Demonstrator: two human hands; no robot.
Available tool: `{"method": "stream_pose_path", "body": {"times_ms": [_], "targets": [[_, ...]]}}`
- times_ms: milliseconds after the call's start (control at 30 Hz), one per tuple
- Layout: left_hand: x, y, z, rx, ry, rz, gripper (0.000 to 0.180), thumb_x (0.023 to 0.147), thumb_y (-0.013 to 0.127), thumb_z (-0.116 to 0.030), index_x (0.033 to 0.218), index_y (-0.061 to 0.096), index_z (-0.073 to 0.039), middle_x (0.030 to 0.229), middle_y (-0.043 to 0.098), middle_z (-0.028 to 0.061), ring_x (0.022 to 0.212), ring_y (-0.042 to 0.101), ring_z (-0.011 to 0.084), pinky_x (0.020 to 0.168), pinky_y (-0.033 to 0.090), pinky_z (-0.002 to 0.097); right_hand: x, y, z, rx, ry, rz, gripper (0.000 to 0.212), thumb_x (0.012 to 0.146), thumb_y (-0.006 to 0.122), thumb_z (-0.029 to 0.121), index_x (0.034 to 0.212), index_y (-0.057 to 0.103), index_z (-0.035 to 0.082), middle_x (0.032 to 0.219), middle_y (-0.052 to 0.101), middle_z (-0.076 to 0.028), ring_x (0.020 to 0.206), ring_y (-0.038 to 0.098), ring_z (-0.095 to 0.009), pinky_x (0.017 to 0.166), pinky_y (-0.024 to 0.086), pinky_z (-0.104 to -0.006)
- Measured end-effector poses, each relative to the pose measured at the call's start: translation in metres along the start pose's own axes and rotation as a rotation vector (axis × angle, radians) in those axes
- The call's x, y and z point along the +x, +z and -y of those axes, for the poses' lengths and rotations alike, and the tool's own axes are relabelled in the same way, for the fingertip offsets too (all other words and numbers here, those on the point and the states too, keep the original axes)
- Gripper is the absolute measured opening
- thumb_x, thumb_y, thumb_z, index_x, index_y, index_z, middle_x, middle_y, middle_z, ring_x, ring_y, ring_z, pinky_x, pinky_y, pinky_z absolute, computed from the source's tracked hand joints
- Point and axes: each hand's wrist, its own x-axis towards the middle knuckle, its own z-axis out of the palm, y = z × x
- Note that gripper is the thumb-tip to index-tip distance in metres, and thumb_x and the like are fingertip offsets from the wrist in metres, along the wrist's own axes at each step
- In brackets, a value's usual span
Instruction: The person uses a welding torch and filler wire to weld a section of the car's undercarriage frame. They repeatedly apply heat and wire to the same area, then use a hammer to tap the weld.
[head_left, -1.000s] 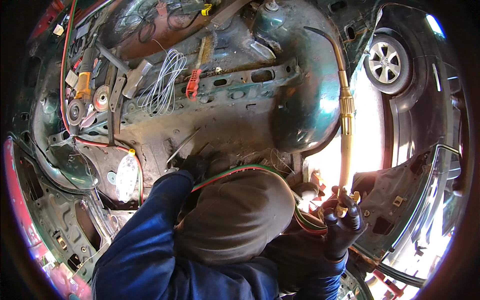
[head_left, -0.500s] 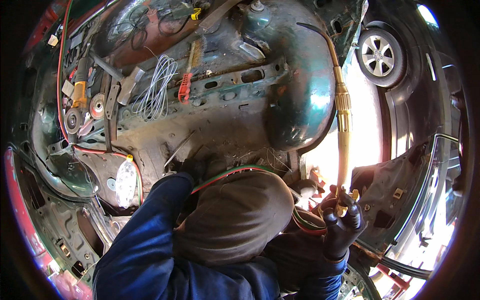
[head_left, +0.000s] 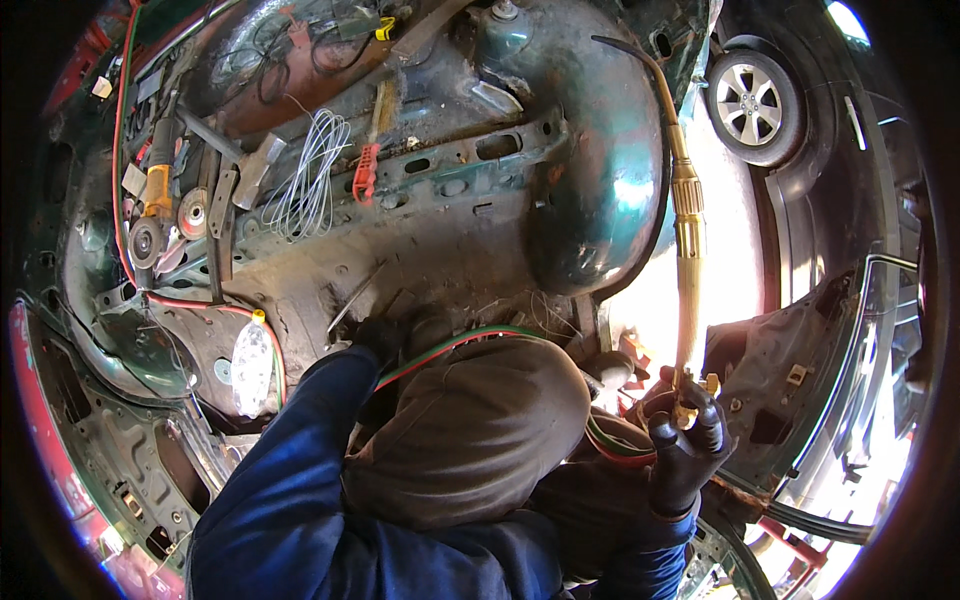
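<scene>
In my black-gloved right hand (head_left: 690, 450) is a brass gas torch (head_left: 689, 225), gripped at its valve end. The torch stands upright in the view, its thin curved tip pointing up and left beside the rounded green wheel arch (head_left: 605, 200). My left hand (head_left: 377, 338), also gloved in black, is low by the car's floor pan, just past my knee. Its fingers blend into the dark there, so their pose is hidden. A thin metal rod (head_left: 357, 297) lies right beside it. Red and green hoses (head_left: 465, 338) run over my knee near that hand.
To the left lie an angle grinder (head_left: 158, 190), a hammer (head_left: 260, 172), coiled wire (head_left: 312, 175) and a red-handled wire brush (head_left: 367, 172). A clear bottle with a yellow cap (head_left: 252, 368) stands near my left arm. Another car's wheel (head_left: 752, 107) is at the upper right.
My left hand and forearm have shifted slightly. The right hand keeps its hold on the torch, and the view has tilted a little.
</scene>
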Motion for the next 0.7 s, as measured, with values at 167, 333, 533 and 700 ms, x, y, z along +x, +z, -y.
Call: {"method": "stream_pose_path", "body": {"times_ms": [167, 333, 533, 700], "targets": [[0.014, -0.01, -0.005, -0.029, -0.018, 0.11, 0.028, 0.102, 0.054, -0.021, 0.113, 0.078, -0.011, 0.101, 0.081, 0.0165, 0.09, 0.08, 0.0368, 0.079, 0.062, 0.0545, -0.003, -0.001, -0.004, 0.031, -0.004, 0.025, 0.043, 0.085, 0.089, 0.004, 0.124, 0.073, -0.004, 0.104, 0.075, -0.013, 0.089, 0.074, -0.02, 0.081, 0.058, -0.0356], [0.009, -0.028, -0.02, -0.101, -0.081, 0.103, 0.032, 0.104, 0.053, -0.024, 0.112, 0.079, -0.008, 0.11, 0.08, 0.0186, 0.101, 0.079, 0.0377, 0.087, 0.062, 0.0564, -0.007, -0.009, 0.001, -0.004, -0.003, 0.002, 0.043, 0.085, 0.089, 0.005, 0.124, 0.072, -0.004, 0.104, 0.075, -0.013, 0.089, 0.074, -0.021, 0.081, 0.058, -0.0359], [0.017, 0.01, -0.002, -0.306, -0.319, 0.061, 0.036, 0.104, 0.051, -0.032, 0.118, 0.078, -0.011, 0.119, 0.079, 0.0183, 0.111, 0.077, 0.038, 0.095, 0.059, 0.0566, -0.008, -0.007, -0.003, 0.084, 0.0, -0.006, 0.042, 0.085, 0.091, 0.008, 0.122, 0.073, -0.003, 0.097, 0.074, -0.011, 0.086, 0.074, -0.02, 0.079, 0.058, -0.0357], [0.008, 0.001, 0.012, -0.088, -0.089, 0.061, 0.036, 0.097, 0.062, -0.037, 0.12, 0.076, -0.013, 0.115, 0.079, 0.0179, 0.106, 0.077, 0.0387, 0.09, 0.06, 0.0547, -0.012, -0.013, 0.003, 0.022, 0.019, -0.047, 0.037, 0.086, 0.089, 0.007, 0.118, 0.073, -0.002, 0.094, 0.074, -0.01, 0.084, 0.073, -0.02, 0.077, 0.057, -0.0347]]}}
